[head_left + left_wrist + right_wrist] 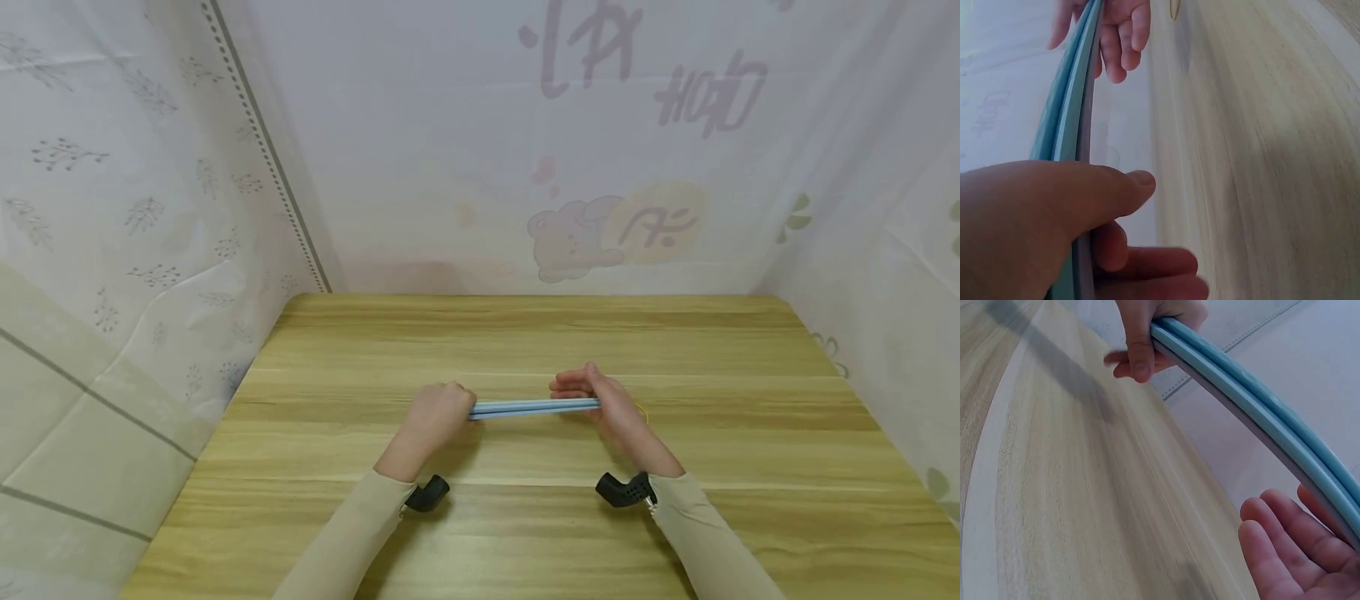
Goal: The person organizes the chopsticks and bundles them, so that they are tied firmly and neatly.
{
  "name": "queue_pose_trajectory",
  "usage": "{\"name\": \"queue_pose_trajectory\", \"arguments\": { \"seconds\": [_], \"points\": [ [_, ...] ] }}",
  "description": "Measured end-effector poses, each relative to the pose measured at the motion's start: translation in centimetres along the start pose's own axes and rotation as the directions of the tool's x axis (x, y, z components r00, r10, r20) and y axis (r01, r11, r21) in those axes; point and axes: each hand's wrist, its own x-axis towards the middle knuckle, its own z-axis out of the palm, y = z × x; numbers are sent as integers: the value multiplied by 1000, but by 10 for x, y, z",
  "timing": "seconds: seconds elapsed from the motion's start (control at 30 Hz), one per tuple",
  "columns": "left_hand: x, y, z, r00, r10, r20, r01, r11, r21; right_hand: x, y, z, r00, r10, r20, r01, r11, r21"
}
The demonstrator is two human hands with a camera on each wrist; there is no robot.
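Note:
A bundle of slim light blue chopsticks (pixel 536 407), with a greyish one along its side, lies level above the table between the two hands. My left hand (pixel 438 414) grips the bundle near its left end, the thumb laid across it in the left wrist view. At the other end, my right hand (pixel 611 408) has its palm against the chopsticks (pixel 1260 409). Its fingers (pixel 1285 534) extend loosely beneath, not wrapped round them. Beside the right hand shows a thin yellow loop (pixel 643 412).
Below the hands is a wood-grain table (pixel 525 533). A pale printed cloth (pixel 420 150) hangs behind its far edge, and patterned cloth (pixel 142 208) hangs at the left. Black wrist mounts (pixel 624 490) stick out from both beige sleeves.

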Motion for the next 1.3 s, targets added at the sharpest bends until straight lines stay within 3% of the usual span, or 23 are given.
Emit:
{"name": "queue_pose_trajectory", "arguments": {
  "seconds": [0.23, 0.53, 0.77, 0.97, 1.3],
  "points": [
    [-1, -1, 1, 1000, 5, 11, -5, 999, -36, 0, 0, 3, 1000, 12, -7, -13, 1000, -18],
    [-3, -1, 2, 998, -4, -59, 2, 999, -44, 1, 1, 0, 999, 28, -29, -29, 999, -37],
    [-1, -1, 2, 1000, -1, -16, 0, 1000, -11, 2, 0, 0, 999, 22, -45, -23, 1000, -13],
    [-1, -2, 0, 1000, 14, -28, -13, 999, 36, 2, 0, -1, 999, 9, -53, -9, 1000, -5],
    [-3, -4, 2, 999, 29, -40, -31, 999, -45, 2, -3, -1, 999, -6, -54, 7, 1000, 18]
  ]
}}
